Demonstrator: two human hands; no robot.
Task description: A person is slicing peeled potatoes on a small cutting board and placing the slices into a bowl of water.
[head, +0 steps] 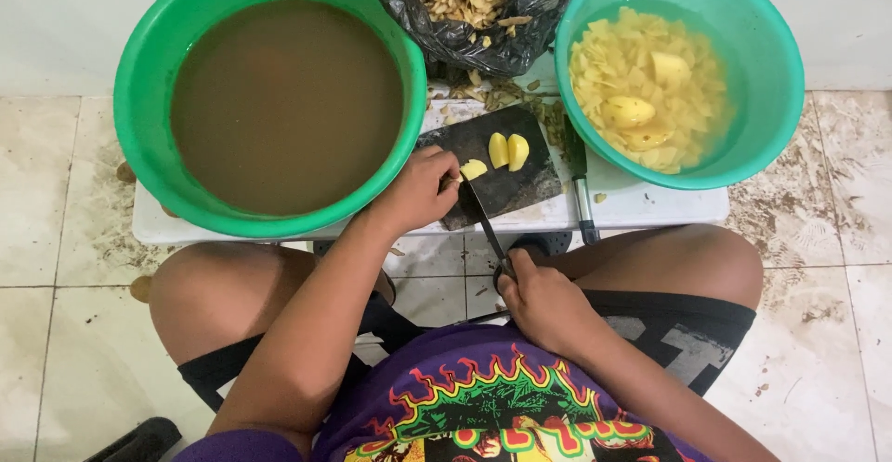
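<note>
My left hand [423, 188] pins a pale yellow potato wedge [473, 169] on the dark rectangular cutting board [520, 188]; my right hand [544, 304], grip closed on the black-handled knife [488, 225], should slice clear of my fingertips.

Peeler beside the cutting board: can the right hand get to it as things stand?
Probably not right away: the right hand is shut on the knife. The peeler lies uncovered between the cutting board and the right basin.

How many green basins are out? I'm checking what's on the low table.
2: one basin of brown water at the left, one basin of cut pieces at the right. None seems hidden.
</note>
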